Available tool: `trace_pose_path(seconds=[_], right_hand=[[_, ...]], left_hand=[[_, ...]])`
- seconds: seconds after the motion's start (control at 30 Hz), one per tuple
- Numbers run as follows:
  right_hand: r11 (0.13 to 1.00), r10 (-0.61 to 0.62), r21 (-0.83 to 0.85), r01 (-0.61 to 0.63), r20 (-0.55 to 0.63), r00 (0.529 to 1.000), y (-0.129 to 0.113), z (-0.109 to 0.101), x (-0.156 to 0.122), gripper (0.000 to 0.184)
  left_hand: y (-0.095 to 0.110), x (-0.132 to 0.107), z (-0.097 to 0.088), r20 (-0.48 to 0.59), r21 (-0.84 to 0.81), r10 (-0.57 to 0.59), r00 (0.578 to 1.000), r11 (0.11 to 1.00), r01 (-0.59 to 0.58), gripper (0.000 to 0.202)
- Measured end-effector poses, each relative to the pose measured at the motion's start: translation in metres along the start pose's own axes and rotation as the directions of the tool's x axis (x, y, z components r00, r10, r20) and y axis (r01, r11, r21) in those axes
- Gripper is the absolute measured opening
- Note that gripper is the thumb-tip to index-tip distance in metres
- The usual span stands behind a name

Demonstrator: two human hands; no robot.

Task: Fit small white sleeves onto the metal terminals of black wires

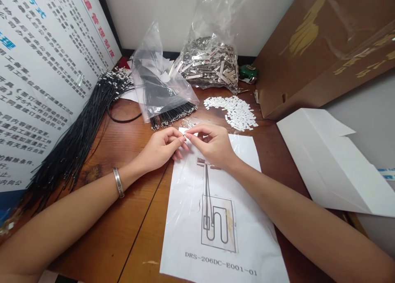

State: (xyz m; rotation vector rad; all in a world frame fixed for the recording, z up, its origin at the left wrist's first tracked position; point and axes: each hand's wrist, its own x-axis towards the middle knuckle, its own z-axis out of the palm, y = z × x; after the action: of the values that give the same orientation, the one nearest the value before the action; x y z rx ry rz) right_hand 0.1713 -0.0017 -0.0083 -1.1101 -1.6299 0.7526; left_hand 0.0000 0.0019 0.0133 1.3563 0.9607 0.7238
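My left hand [162,148] and my right hand [211,145] meet fingertip to fingertip above the top edge of a printed sheet [222,217] marked DRS-206DC-E001-01. Both hands are pinched on a small white piece [185,136] between thumbs and forefingers. A silver bracelet [118,182] circles my left wrist. The sheet carries a drawing of a looped wire and lies under clear film on the wooden table [123,225]. Just beyond my fingers lie the metal-tipped ends of a black wire bundle [174,115] that sticks out of a clear bag [154,81].
A heap of small white pieces [234,108] lies behind my right hand. A clear bag of metal strips [211,64] stands at the back. Loose black wires [83,139] fan along a printed board [40,68] at left. A brown carton [314,48] and white folded paper [333,163] sit at right.
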Motion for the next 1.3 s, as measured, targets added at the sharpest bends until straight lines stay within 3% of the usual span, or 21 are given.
trace_pose_path(seconds=[0.13, 0.3, 0.4, 0.5, 0.63, 0.77, 0.87, 0.97, 1.03, 1.1, 1.2, 1.3], right_hand=[[0.989, 0.117, 0.107, -0.102, -0.147, 0.982, 0.002, -0.001, 0.004, 0.010], [0.895, 0.392, 0.373, -0.246, -0.391, 0.833, 0.019, -0.006, 0.016, 0.023], [0.879, 0.425, 0.423, -0.219, -0.492, 0.760, 0.029, -0.012, 0.021, 0.028], [0.880, 0.424, 0.439, -0.182, -0.553, 0.717, 0.039, -0.019, 0.025, 0.032], [0.927, 0.343, 0.339, -0.160, -0.595, 0.727, 0.055, -0.028, 0.028, 0.038], [0.947, 0.296, 0.283, -0.149, -0.602, 0.742, 0.062, -0.033, 0.032, 0.044], [0.922, 0.346, 0.353, -0.160, -0.567, 0.748, 0.056, -0.031, 0.034, 0.043], [0.892, 0.397, 0.417, -0.175, -0.535, 0.746, 0.048, -0.027, 0.034, 0.040], [0.890, 0.401, 0.416, -0.185, -0.523, 0.752, 0.046, -0.026, 0.034, 0.039], [0.896, 0.391, 0.403, -0.188, -0.512, 0.765, 0.047, -0.026, 0.034, 0.037], [0.903, 0.375, 0.389, -0.184, -0.500, 0.781, 0.050, -0.027, 0.034, 0.034], [0.909, 0.362, 0.375, -0.182, -0.492, 0.792, 0.050, -0.026, 0.034, 0.032]], left_hand=[[-0.001, -0.001, -0.001, 0.019, 0.016, -0.018, 1.000, 1.000, 0.017, 0.019], [-0.001, -0.003, -0.003, 0.074, 0.130, -0.009, 0.997, 0.991, -0.001, 0.021], [-0.002, -0.003, -0.004, 0.100, 0.170, -0.010, 0.995, 0.985, -0.007, 0.024], [-0.003, -0.003, -0.006, 0.128, 0.211, 0.009, 0.992, 0.977, -0.037, 0.024], [-0.002, -0.004, -0.008, 0.170, 0.235, 0.052, 0.984, 0.968, -0.092, 0.023], [0.000, -0.003, -0.008, 0.161, 0.134, 0.002, 0.987, 0.991, -0.024, 0.022], [0.007, 0.000, -0.011, 0.074, 0.061, -0.044, 0.996, 0.997, 0.040, 0.023], [0.023, 0.002, -0.024, -0.129, 0.124, 0.013, 0.992, 0.992, 0.004, 0.021], [0.035, 0.004, -0.041, -0.292, 0.213, 0.137, 0.947, 0.974, -0.075, 0.018], [0.046, 0.006, -0.062, -0.420, 0.327, 0.268, 0.867, 0.936, -0.131, 0.013], [0.059, 0.007, -0.093, -0.534, 0.455, 0.413, 0.738, 0.876, -0.160, 0.013], [0.067, 0.004, -0.114, -0.584, 0.530, 0.476, 0.657, 0.837, -0.135, 0.016]])
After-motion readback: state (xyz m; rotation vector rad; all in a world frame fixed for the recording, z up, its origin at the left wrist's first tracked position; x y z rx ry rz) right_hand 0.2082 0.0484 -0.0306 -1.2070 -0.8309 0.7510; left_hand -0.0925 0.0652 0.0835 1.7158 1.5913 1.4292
